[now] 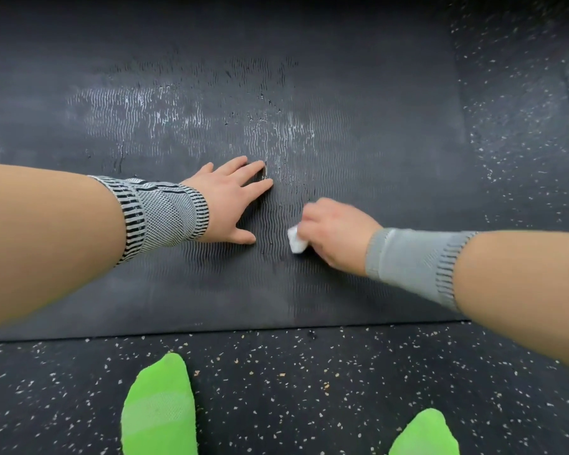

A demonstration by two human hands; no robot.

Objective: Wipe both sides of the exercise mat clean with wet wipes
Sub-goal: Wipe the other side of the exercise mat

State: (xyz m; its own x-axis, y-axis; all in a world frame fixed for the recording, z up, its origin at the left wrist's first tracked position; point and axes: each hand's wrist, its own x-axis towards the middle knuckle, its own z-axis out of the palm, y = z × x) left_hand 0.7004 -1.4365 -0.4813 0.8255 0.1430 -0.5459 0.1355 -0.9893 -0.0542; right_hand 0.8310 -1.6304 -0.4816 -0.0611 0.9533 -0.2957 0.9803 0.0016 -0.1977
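My left hand (231,205) lies flat on mat (391,159), fingers straight and spread, holding nothing. Left wrist wears striped band (158,215). Just right of it on mat, my right hand (337,233) has fingers curled around white wipe (297,240), pressing it onto ribbed surface. Grey band (414,261) on right wrist. Mat lies on speckled floor (293,389); two green socks (160,408) on floor near mat's near edge. White streaks on mat beyond hands.

The left hand (230,205), flat on the mat (375,159), blocks leftward passage; bare mat lies ahead and rightward.
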